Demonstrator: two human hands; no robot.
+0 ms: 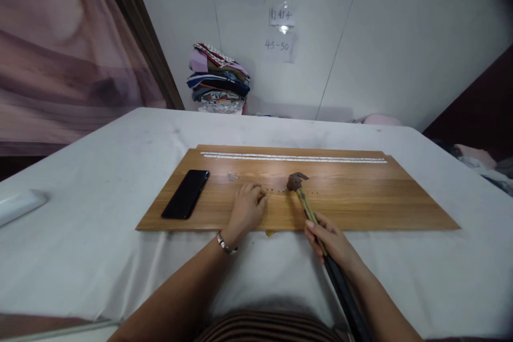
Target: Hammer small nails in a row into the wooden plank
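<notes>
hammer (306,206) gripped partway along its handle by right hand (327,236), head at the nail row (278,191) on wooden board (368,200); left hand (249,206) at row's left end, fingers bent, cannot tell if holding anything.

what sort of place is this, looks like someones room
Probably a room in a home, used as a makeshift workspace: a pink curtain, a pile of folded cloth and a wooden board on a white-covered table.
</notes>
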